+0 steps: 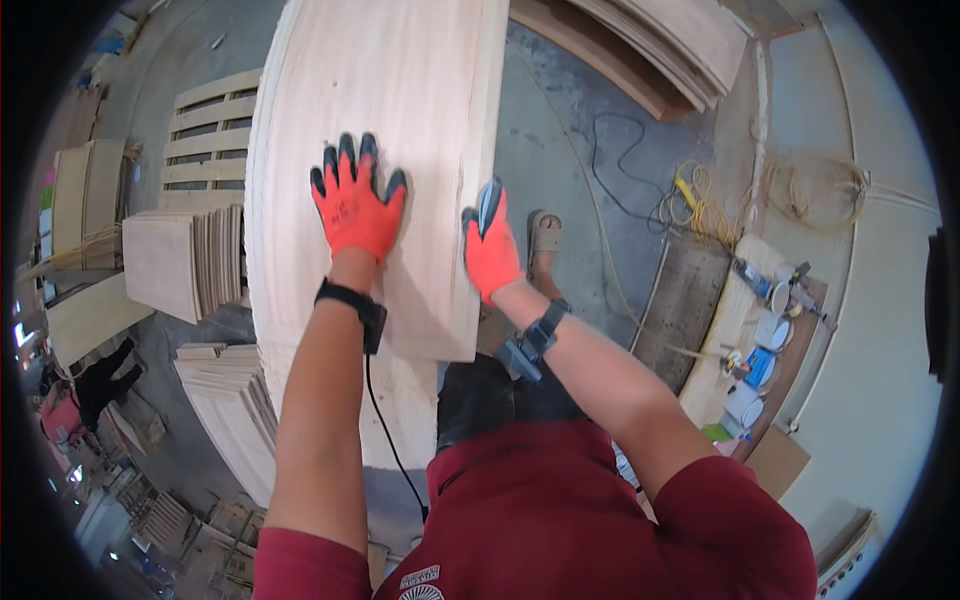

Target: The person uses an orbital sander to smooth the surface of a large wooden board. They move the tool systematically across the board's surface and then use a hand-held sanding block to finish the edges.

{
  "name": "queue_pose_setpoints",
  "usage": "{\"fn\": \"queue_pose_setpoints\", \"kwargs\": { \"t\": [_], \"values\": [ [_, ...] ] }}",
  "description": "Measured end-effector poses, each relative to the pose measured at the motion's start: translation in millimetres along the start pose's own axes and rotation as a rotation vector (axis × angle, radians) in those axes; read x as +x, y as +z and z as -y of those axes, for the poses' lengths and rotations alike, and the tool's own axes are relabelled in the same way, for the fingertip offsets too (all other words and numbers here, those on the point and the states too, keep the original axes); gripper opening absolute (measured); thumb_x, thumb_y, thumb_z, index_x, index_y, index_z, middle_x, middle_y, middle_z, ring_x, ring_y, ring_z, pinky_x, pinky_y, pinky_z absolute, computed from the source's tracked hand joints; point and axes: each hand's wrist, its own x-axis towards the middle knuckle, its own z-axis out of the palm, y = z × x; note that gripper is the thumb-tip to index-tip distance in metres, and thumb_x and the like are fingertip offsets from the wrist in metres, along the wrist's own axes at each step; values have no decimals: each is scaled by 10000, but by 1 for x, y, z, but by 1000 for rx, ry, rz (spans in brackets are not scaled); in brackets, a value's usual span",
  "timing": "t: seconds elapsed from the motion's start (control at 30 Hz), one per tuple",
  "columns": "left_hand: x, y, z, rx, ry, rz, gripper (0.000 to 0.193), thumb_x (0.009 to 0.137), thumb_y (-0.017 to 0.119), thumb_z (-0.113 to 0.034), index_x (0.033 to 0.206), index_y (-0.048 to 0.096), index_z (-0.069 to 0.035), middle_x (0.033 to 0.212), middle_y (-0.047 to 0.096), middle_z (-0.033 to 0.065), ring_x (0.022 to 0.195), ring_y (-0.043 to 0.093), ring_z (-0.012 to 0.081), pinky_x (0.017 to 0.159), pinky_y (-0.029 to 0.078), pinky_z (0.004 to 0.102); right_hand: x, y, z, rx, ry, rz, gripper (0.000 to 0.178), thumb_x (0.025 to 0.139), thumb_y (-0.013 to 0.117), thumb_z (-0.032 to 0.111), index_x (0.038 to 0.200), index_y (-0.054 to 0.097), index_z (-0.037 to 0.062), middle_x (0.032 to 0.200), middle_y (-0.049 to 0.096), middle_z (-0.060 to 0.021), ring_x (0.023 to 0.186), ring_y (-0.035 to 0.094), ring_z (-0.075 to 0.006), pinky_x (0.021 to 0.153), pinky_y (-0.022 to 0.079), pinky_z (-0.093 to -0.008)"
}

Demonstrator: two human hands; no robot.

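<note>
My left hand [358,210], in an orange-red glove with black fingertips, lies flat on a long pale wooden panel [400,90], fingers spread. At the panel's right edge is my right hand [492,255], gloved alike. Its fingers are closed around a slim, light-blue and silvery object [488,206], too small to name. The panel lies on top of a stack of pale boards [410,400], whose near end shows below it. A black strap is on each wrist, and a black cable hangs from the left one.
Stacked boards [185,262] and a slatted pallet [210,140] are on the left. More sheets [660,45] lean at the far right. A yellow cord [705,205] lies coiled on the floor. To the right, a bench [735,330] bears tools and tubs. Another person [65,415] is at far left.
</note>
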Motion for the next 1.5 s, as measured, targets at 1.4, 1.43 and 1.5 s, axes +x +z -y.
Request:
{"fn": "queue_pose_setpoints", "kwargs": {
  "t": [1.4,1.43,1.5],
  "values": [
    [-115,3,-19,33,62,160,684,805,747,-482,1352,601,-97,1536,414,191,1478,300,381,1235,119,580,-82,-39,-67,55,52,-238,588,1032,489,115,1572,277,17,1499,486,-222,1327,532,-349,1106,402,-394],
    [-115,1,-22,25,57,184,678,809,750,-459,1358,590,-95,1548,397,196,1485,289,385,1235,114,580,-87,-44,-68,-111,-39,-243,585,1031,485,107,1572,278,21,1495,490,-222,1315,541,-349,1100,407,-395],
    [-113,-1,-23,17,74,165,684,810,756,-437,1375,574,-97,1562,380,198,1493,277,384,1237,107,580,-87,-35,-79,-112,-100,-309,580,1035,472,101,1575,273,28,1481,502,-222,1291,560,-345,1086,419,-394]
  ]
}}
